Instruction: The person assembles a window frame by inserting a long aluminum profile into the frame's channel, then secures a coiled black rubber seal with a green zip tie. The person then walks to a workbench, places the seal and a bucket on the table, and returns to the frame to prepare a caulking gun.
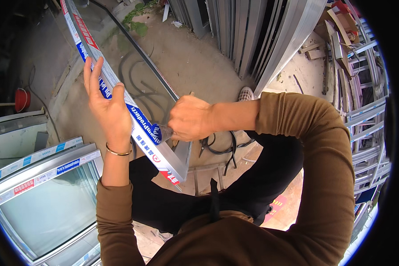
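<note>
My right hand [191, 119]: fist closed, thumb side toward the left, pinching the loose film flap [157, 134]. The flap lies immediately to the left of my knuckles, curled, its blue printed side showing, and it meets the metal bar [134, 111] just past that. So the bar is on the left of this hand, with the flap bridging the two.

Long axis of the bar: a slant, from far ahead and left of my fists, out of view at the top, down to an end nearer my body, just below and left of the right hand. The right hand is the nearer one to that end; the left is farther up the length.

My left hand [107, 111]: up and left of the right one, fingers straight and spread from the thumb, laid along the bar rather than clenched round it. A bracelet [119, 153] is on that wrist.

Ahead of the right hand, a dark rail [139, 51] slants the same general way; whether it joins the bar near my fist I cannot tell, since the fist covers that part.

Farther out: hoses [139, 91] on the floor between the hands and beyond; upright metal profiles [246, 44] ahead and right; a glazed frame [53, 208] below and left of my left hand.
</note>
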Tool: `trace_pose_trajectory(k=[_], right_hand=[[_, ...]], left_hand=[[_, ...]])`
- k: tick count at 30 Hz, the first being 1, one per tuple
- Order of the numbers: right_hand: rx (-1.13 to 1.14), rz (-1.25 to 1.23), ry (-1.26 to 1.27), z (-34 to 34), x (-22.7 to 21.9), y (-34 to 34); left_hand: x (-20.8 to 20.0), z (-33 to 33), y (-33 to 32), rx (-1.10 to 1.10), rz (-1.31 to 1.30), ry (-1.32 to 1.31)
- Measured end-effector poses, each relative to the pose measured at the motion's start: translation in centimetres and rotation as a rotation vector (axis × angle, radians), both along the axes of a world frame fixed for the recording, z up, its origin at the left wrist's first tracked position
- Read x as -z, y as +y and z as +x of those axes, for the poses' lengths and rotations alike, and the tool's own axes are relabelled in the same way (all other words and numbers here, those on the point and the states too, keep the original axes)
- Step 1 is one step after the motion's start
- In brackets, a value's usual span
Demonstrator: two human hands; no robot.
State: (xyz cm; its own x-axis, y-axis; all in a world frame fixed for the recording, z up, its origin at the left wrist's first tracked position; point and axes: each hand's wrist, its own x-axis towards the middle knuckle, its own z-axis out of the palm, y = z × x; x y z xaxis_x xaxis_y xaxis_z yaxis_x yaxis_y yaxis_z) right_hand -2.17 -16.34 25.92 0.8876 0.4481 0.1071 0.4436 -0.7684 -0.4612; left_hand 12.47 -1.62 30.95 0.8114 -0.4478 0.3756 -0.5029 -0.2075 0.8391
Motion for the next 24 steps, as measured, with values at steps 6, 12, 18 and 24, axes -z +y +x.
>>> trace_pose_trajectory(k=[6, 12, 18, 24], right_hand=[[0.333, -0.017, 0.094, -3.3, 0.5, 0.9], [0.588, -0.295, 0.639, -12.3, 11.2, 3.3], [0.800, 0.023, 0.394, -16.1, 12.2, 7.8], [1.025, 0.869, 0.117, -9.9, -0.4, 7.2]], left_hand=[[0.1, 0.1, 0.1, 0.019, -0.015, -0.078], [-0.1, 0.0, -0.4, 0.035, -0.052, -0.037], [0.6, 0.3, -0.3, 0.009, -0.004, -0.127], [1.0, 0.5, -1.0, 0.027, -0.123, -0.045]])
